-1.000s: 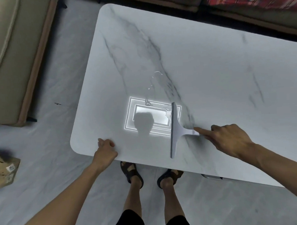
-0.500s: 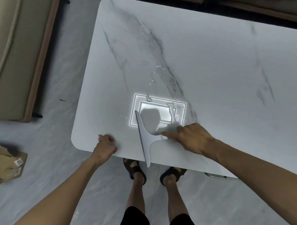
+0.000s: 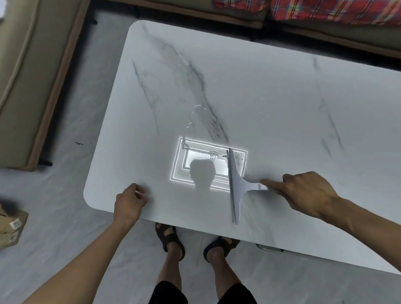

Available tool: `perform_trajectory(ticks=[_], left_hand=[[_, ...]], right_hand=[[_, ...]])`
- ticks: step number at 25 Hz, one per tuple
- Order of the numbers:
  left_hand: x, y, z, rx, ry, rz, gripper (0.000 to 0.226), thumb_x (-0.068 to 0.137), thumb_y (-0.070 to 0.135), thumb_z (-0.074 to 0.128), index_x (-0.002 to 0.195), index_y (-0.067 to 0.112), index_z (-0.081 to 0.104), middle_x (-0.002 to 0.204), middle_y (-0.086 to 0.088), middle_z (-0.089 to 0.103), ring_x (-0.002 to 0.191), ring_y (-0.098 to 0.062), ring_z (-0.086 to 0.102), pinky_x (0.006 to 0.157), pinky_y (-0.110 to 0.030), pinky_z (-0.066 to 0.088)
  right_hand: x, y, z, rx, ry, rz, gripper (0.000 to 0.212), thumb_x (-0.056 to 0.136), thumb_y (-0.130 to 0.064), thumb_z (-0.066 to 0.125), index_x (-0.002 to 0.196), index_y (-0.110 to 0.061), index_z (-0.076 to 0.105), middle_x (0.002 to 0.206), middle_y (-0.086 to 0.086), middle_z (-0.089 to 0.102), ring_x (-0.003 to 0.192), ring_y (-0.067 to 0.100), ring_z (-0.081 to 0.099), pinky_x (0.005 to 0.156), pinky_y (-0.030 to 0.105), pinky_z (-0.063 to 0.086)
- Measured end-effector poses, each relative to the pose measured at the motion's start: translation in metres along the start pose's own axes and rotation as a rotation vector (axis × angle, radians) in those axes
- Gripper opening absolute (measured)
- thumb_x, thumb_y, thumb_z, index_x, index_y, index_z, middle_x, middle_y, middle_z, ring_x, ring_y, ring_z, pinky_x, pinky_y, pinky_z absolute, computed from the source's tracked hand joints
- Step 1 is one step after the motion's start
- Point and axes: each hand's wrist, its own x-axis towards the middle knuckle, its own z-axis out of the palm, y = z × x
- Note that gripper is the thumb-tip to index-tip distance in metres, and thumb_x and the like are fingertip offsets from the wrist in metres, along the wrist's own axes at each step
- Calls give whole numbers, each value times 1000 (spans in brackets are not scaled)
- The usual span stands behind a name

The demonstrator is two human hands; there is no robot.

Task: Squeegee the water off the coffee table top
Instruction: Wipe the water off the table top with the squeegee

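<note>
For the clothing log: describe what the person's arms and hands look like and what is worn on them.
The left arm and right arm are bare to the picture's edge, with no sleeves in view. The left hand and right hand wear no gloves, and no watch, band or ring shows. Below are black shorts and dark strapped sandals.

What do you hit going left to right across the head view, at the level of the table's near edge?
brown cardboard box → left hand → pale grey T-shaped squeegee → right hand
</note>
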Motion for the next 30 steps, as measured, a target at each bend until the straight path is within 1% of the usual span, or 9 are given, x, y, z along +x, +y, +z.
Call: perform_trajectory(ticks=[3, 8, 10, 13, 15, 19, 23, 26, 30], left_hand=[[-13, 10, -10, -62, 101, -34, 11, 86, 5, 60, 86, 15, 65, 72, -4, 70, 62, -20, 68, 66, -37, 58], [-8, -14, -42, -90, 265, -158, 24, 95, 23, 41, 99, 17, 64, 65, -4, 69, 70, -29, 64, 62, -35, 50], [7, -33, -53, -65, 280, -203, 24, 93, 18, 44, 112, 13, 58, 89, -11, 71, 81, -34, 64, 67, -36, 47], [29, -49, -60, -53, 209, -237, 39, 88, 9, 52, 127, 6, 49, 125, -20, 60, 108, -38, 58, 86, -40, 46], [41, -48, -61, -56, 177, -208, 39, 86, 8, 58, 125, 5, 52, 123, -19, 60, 110, -36, 58, 88, -40, 46], [69, -20, -60, -92, 123, -113, 21, 85, 12, 65, 106, 10, 63, 91, -11, 69, 88, -28, 66, 72, -31, 46], [90, 35, -50, -118, 45, -64, 16, 95, 18, 48, 105, 16, 59, 81, -5, 70, 80, -24, 67, 65, -30, 49], [99, 72, -37, -54, -27, 22, 20, 95, 23, 50, 112, 15, 57, 102, -3, 67, 89, -22, 62, 76, -32, 49], [99, 114, -14, -24, -106, 75, 33, 91, 15, 54, 124, 10, 54, 125, -9, 61, 112, -29, 58, 90, -34, 46]], right_hand=[[33, -31, -29, 4, 68, -130, 53, 92, -30, 51, 138, -49, 35, 71, -1, 56, 51, 26, 54, 43, 28, 24], [127, -141, -57, 117, -4, -463, 51, 98, -25, 40, 143, -44, 29, 92, 7, 60, 73, 30, 60, 55, 33, 29], [165, -182, -61, 99, -8, -527, 53, 98, -22, 40, 145, -43, 26, 99, 8, 60, 81, 30, 61, 57, 33, 29], [208, -217, -67, 73, -12, -528, 54, 99, -21, 38, 147, -42, 22, 106, 8, 58, 90, 29, 61, 61, 33, 30], [221, -211, -70, 89, -9, -486, 54, 98, -20, 39, 145, -43, 25, 106, 8, 59, 89, 29, 62, 60, 33, 32], [220, -136, -71, 152, 47, -240, 56, 93, -23, 44, 140, -49, 30, 96, 2, 62, 81, 27, 65, 56, 31, 35], [199, -50, -66, 186, 104, -33, 53, 92, -31, 41, 138, -53, 29, 82, -2, 61, 69, 27, 64, 51, 29, 32], [167, -9, -47, 149, 81, 98, 54, 95, -30, 41, 140, -54, 25, 77, -3, 58, 65, 26, 63, 49, 28, 30], [111, 47, -31, 127, 51, 253, 44, 99, -39, 31, 141, -51, 27, 78, -5, 58, 63, 23, 62, 50, 29, 35]])
